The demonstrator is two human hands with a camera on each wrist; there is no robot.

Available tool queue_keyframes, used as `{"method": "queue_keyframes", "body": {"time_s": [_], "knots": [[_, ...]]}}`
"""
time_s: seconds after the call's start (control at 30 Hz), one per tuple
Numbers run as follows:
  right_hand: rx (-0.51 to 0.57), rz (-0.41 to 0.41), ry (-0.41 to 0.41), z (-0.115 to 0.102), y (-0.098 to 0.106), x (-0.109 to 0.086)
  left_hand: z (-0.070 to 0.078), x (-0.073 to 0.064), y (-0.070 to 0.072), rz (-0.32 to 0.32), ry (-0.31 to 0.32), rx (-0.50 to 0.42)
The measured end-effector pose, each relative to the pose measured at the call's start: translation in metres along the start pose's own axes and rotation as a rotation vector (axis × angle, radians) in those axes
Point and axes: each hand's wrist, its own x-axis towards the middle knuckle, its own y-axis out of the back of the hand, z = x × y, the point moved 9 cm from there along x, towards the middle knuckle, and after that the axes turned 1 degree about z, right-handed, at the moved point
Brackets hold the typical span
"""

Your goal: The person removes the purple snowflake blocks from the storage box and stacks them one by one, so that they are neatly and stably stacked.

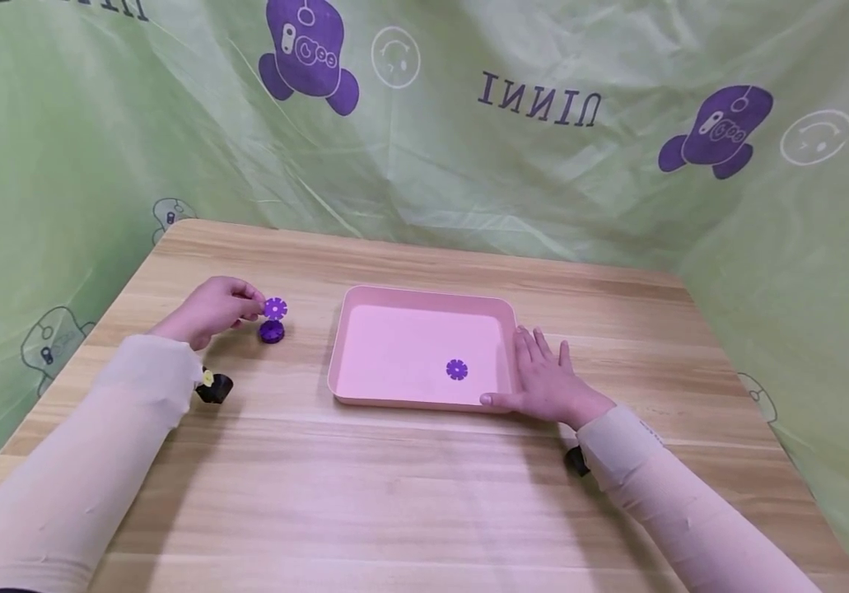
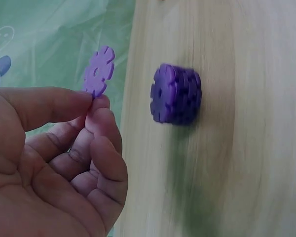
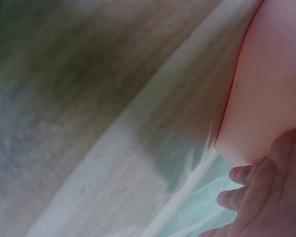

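Note:
Between thumb and forefinger, my left hand pinches a purple notched disc by its edge. The disc is flower-shaped with a small hole in the middle. Beside it on the table stands a short stack of matching discs, apart from the fingers. Another purple disc lies flat inside the pink tray, toward its right side. My right hand rests with spread, straight fingers on the tray's right edge, the thumb over the near right corner. In the right wrist view, the fingers lie along the tray's outer wall.
The wooden table carries the tray near its middle. A green printed curtain hangs behind the table and along both sides. Black wrist devices sit under both sleeves.

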Motion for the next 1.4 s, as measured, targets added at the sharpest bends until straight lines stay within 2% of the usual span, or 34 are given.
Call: {"method": "queue_keyframes", "body": {"time_s": [0.5, 0.67, 0.93, 1.23, 1.4], "knots": [[0.000, 0.016, 0.003, -0.001, 0.001, 0.001, -0.006, -0.005, -0.001, -0.038, 0.006, 0.038], [-0.005, 0.013, 0.002, -0.001, 0.001, 0.002, -0.010, -0.004, -0.002, -0.036, 0.016, 0.032], [0.000, 0.007, -0.002, -0.003, 0.001, 0.001, -0.015, -0.003, -0.002, -0.016, 0.019, 0.079], [0.009, 0.005, -0.003, -0.004, 0.001, 0.001, -0.016, -0.004, -0.006, -0.026, 0.034, 0.077], [0.028, 0.004, 0.001, -0.004, 0.001, 0.001, -0.021, -0.004, -0.007, -0.035, 0.042, 0.107]]}}
